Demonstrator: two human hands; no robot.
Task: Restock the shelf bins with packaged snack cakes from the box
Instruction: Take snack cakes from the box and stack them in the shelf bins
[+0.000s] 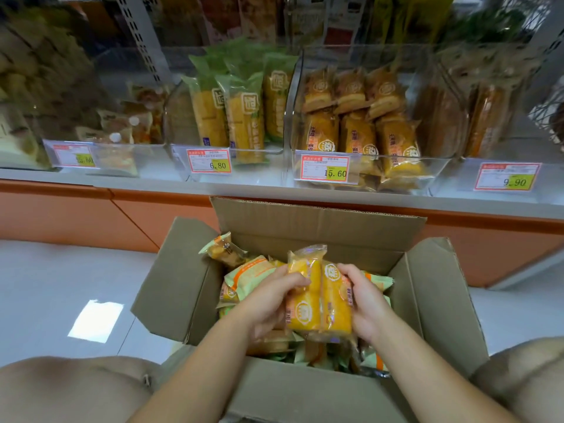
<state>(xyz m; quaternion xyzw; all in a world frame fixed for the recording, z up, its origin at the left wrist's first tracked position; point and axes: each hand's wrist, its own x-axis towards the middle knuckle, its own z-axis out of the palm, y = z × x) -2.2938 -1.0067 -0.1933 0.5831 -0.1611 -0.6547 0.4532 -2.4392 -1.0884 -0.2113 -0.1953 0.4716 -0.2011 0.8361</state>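
Note:
An open cardboard box [308, 230] stands on the floor in front of me, holding several packaged snack cakes in yellow and pale green wrappers. Above it I hold two yellow snack cake packs [319, 303] side by side. My left hand [268, 300] grips the left pack, thumb across its front. My right hand [366, 303] grips the right pack from its right side. On the shelf beyond, a clear bin [433, 175] priced 15.60 holds matching yellow cakes in stacked rows.
Neighbouring clear bins hold green-topped yellow packs [232, 117] at 6.80, small packs at far left, and brown packs [485, 120] at 9.90. An orange base panel [91, 218] runs under the shelf. My knees flank the box. Glossy grey floor lies left.

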